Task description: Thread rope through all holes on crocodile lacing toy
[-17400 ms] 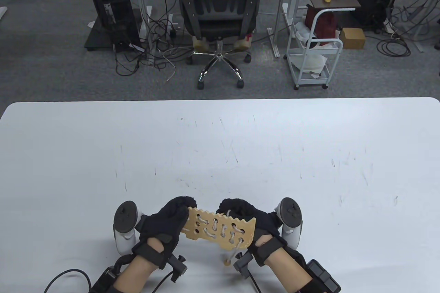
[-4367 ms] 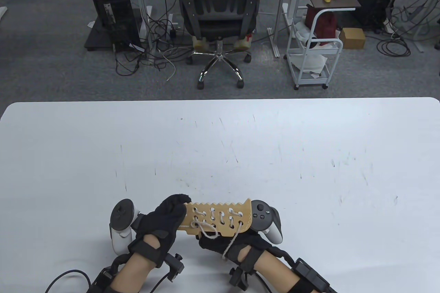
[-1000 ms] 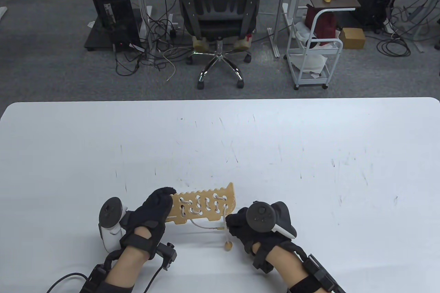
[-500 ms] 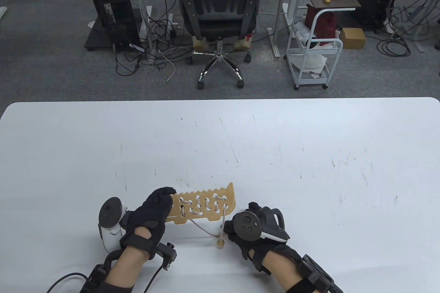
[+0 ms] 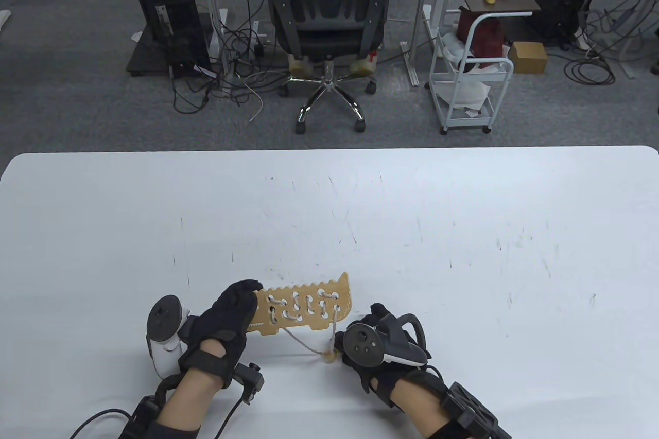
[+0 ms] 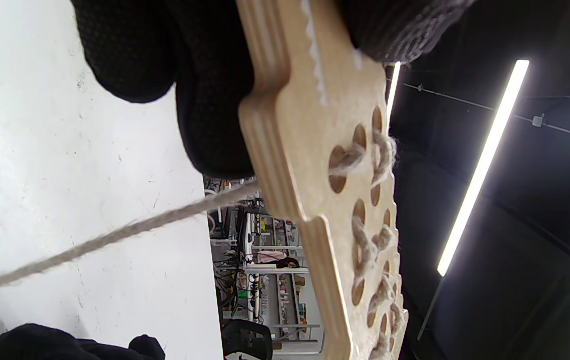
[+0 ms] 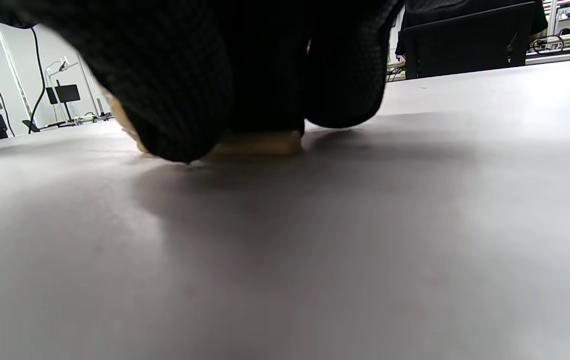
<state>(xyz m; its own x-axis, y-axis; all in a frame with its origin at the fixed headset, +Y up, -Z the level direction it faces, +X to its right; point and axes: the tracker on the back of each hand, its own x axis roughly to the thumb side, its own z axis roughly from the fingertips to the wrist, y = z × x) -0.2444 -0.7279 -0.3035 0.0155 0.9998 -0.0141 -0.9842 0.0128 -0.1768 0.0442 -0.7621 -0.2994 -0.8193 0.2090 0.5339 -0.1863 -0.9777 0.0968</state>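
The wooden crocodile board [image 5: 309, 308] is held off the white table [image 5: 463, 233], its toothed edge away from me, with pale rope laced through its holes. My left hand [image 5: 229, 313] grips its left end; in the left wrist view its fingers [image 6: 205, 75] wrap the board [image 6: 314, 150]. Two strands of rope [image 5: 301, 342] run from the board's lower edge to my right hand [image 5: 360, 349], which sits low on the table. There its fingers [image 7: 180, 75] pinch a tan wooden end piece [image 7: 255, 144] against the table. A wooden bead [image 5: 328, 355] lies beside them.
The table's front edge is just below my wrists. An office chair [image 5: 327, 12] and a white cart [image 5: 471, 78] stand on the floor beyond the far edge.
My right hand has moved left and down onto the table with the rope end, and the bead has shifted left with it. The left hand and board stayed put.
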